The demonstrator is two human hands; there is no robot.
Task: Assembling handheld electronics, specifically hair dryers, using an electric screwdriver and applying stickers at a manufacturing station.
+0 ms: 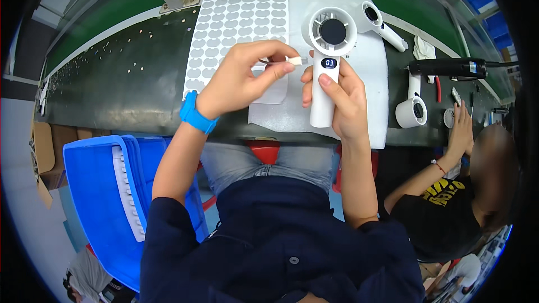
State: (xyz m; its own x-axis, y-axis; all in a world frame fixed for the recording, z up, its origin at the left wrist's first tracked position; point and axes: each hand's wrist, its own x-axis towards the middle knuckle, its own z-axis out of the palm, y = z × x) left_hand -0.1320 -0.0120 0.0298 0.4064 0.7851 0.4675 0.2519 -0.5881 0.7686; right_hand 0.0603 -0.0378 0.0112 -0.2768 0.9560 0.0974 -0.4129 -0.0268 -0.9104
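A white handheld fan (322, 104) with a round caged head and a small lit display stands upright in my right hand (352, 100), the thumb lying along its handle. My left hand (241, 77), with a blue band on its wrist, pinches a white cable plug (295, 61) between thumb and fingertips. The plug's metal end points at the side of the fan's handle, close to it; whether they touch I cannot tell. Beneath both hands lie a white foam sheet (370, 118) and a sheet of grey rounded stickers (236, 22).
Another white fan (387, 33) lies at the back right, and a third fan (411, 111) farther right. Near them is a black electric screwdriver (446, 68). A co-worker's hand (461, 129) works at the right. Blue plastic bins (95, 191) stand below the dark bench's left part.
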